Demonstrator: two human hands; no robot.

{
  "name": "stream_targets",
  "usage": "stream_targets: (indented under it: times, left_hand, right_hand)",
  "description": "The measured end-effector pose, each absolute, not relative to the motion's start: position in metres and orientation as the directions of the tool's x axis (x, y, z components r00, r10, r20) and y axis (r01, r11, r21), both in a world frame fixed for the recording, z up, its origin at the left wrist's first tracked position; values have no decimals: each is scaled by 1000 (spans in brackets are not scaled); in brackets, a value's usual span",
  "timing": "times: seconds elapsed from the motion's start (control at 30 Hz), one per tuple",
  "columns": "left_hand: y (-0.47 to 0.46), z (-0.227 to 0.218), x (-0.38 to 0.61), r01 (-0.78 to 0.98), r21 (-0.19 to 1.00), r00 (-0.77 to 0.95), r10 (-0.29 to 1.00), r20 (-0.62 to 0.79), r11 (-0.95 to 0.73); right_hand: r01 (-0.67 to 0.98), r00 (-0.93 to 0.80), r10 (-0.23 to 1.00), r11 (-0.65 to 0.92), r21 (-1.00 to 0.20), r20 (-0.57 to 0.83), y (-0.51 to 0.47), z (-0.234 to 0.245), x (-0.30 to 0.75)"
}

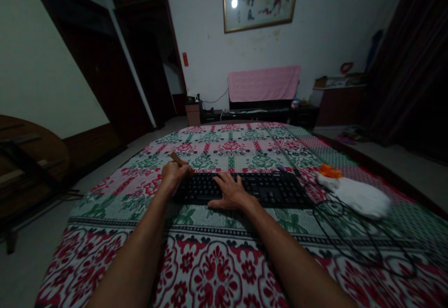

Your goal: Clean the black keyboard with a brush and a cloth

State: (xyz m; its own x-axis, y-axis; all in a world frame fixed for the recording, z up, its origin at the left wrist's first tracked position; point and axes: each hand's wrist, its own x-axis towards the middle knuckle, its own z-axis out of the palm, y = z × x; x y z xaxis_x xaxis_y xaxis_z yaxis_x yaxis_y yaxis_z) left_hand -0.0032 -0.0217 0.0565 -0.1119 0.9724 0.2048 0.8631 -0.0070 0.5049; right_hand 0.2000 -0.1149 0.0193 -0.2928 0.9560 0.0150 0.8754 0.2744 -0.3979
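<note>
A black keyboard (pixel 266 187) lies across a bed covered by a floral sheet (pixel 217 256). My left hand (pixel 174 173) is closed round a small brown stick-like handle (pixel 176 158) at the keyboard's left end; what its lower end looks like is hidden. My right hand (pixel 230 191) lies flat on the keys near the keyboard's left half, fingers stretched out and holding nothing.
The keyboard's black cable (pixel 353 233) coils in loops on the sheet at the right. A white cloth-like bundle with an orange piece (pixel 357 195) lies right of the keyboard. A dark wooden table (pixel 28 158) stands left. A pink-draped TV stand (pixel 264 84) is against the far wall.
</note>
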Motion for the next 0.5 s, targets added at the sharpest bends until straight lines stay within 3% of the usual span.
stream_targets:
  times: [0.5]
  left_hand:
    - [-49, 72, -9, 951, 307, -26, 999, -39, 37]
  right_hand:
    - [871, -294, 955, 281, -403, 31, -112, 13, 201]
